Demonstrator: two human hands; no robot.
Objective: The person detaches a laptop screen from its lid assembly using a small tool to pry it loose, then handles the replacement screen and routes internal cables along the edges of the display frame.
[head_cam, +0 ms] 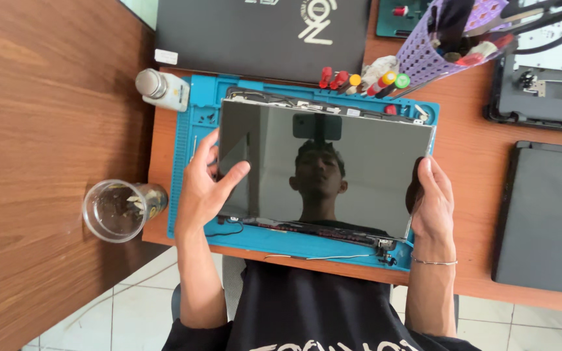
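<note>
A bare laptop screen panel (372, 169) with a dark glossy face is held flat above a blue repair mat (193, 123). My left hand (204, 185) grips its left edge, thumb lying on the glass. My right hand (432, 198) clasps its right edge, a thin bracelet on the wrist. Under the panel lie the laptop's frame parts, with a hinge (385, 247) and thin cables (320, 257) showing at the near edge. The glass mirrors a person and a head-worn camera.
A glass tumbler (118, 209) stands left of the mat, a small white bottle (162, 88) at its top left corner. Screwdrivers (359, 81) and a purple tool basket (450, 39) sit behind. Dark laptops lie at the back (261, 32) and right (548, 214).
</note>
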